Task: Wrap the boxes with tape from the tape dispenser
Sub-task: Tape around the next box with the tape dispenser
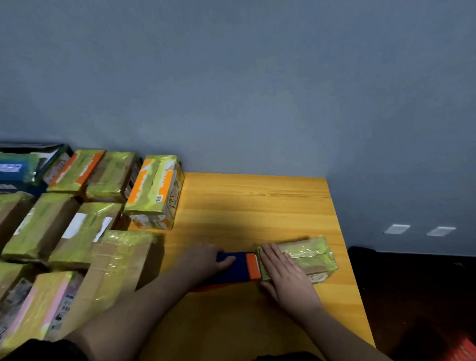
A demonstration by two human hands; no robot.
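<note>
At a yellow wooden table (260, 206) against a grey-blue wall (253, 69), the left hand (205, 260) grips a tape dispenser (240, 267); the right hand (284, 274) lies flat, fingers together, on a taped box (309, 255) (labels on the left stack (67, 217) unreadable).

— Where's the left hand (205, 260)?
— Reaching forward on a bare forearm, fingers curled round the tape dispenser (237, 267).
— And the right hand (284, 271)?
— Flat, fingers straight and together, pressing down on the box (309, 255).

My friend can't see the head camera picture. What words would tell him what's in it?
A person's left hand grips a blue and orange tape dispenser against a small taped box held flat by the right hand on a wooden table. Many taped boxes sit left.
</note>
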